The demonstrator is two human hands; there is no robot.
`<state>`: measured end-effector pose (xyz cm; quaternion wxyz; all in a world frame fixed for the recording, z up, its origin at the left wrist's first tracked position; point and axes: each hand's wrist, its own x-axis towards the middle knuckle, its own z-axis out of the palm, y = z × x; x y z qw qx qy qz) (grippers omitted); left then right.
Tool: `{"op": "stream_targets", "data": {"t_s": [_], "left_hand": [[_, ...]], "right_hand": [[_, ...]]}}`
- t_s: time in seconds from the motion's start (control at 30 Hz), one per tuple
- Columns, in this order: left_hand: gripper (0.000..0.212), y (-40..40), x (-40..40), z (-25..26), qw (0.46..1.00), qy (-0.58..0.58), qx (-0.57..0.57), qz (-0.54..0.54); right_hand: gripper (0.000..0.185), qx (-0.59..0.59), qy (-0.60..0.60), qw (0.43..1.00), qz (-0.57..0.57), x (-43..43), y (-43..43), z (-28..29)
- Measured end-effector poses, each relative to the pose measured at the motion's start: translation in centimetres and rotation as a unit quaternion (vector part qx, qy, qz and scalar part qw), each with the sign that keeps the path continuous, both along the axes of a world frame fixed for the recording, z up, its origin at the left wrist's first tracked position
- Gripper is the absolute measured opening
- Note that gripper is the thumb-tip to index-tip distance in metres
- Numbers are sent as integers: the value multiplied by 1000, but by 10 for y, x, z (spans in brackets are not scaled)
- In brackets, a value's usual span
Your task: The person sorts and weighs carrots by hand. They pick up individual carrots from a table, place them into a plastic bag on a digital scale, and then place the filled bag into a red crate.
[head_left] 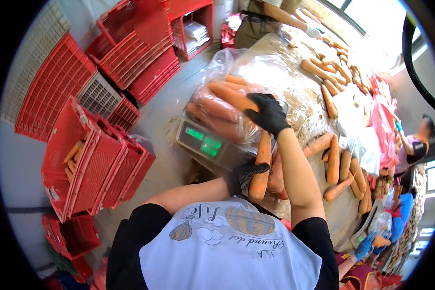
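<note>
A clear plastic bag [217, 108] full of carrots lies on a digital scale [221, 152] with lit green displays. My right hand [270, 112], in a black glove, grips the end of a carrot [232, 96] at the top of the bag. Close to my body, my left hand [244, 177], in a black dotted glove, has its thumb over a large carrot [259, 188] beside the scale. More thick carrots [276, 175] lie just right of that one, partly behind my right forearm.
Stacked red crates [94, 163] stand at left, one with carrots inside. Loose carrots [333, 159] lie along the table [304, 108] at right. A person's gloved hand [313, 32] works at the far end; other people are at the right, one near another scale [359, 237].
</note>
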<state>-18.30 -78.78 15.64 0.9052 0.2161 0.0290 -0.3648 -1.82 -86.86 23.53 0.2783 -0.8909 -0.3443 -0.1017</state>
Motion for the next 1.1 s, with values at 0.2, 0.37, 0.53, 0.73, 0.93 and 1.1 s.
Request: {"op": "stream_targets", "data": {"t_s": [0.2,0.37,0.53,0.73,0.93,1.1], "left_hand": [[38,1,11,-15,985,-165,56,4],[36,-29,15,-32,957,-271,103,16],[44,-60,7,-43,970,-216,111,-3],[49,-64,0,-9,988,-117,3,-103],[49,-64,10,0,956,-235,0,-178],[46,-79,12,-53,971,-212,-5,-113]], "right_hand": [[24,157,5,977,-142,-47,-61,9],[25,229,187,925,-239,-127,-142,-30],[49,388,408,793,-232,-199,-99,-32],[60,360,376,819,-242,-222,-116,-51],[57,408,392,790,-236,-215,-145,-43],[50,263,245,877,-319,-200,-185,-42]]}}
